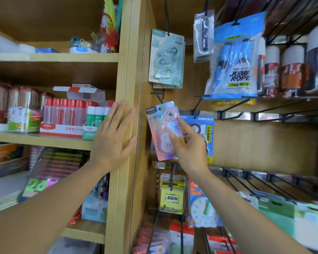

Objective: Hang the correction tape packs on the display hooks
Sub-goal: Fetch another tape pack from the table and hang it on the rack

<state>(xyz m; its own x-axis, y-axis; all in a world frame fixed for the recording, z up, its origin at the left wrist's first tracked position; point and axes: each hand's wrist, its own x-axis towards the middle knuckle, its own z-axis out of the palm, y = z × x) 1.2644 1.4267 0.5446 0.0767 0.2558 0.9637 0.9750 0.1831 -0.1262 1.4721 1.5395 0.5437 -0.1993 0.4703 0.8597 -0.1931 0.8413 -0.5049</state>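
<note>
Right hand [189,149] pinches pink tape pack [161,125] before blue pack [209,132], under hook [157,94]; left hand [112,136] flat on post [130,70].

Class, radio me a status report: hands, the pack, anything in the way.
Left grip flat on shelf post. Right grip pinches pink correction tape pack, not yet hung, below hook. Blue pack close behind.
</note>
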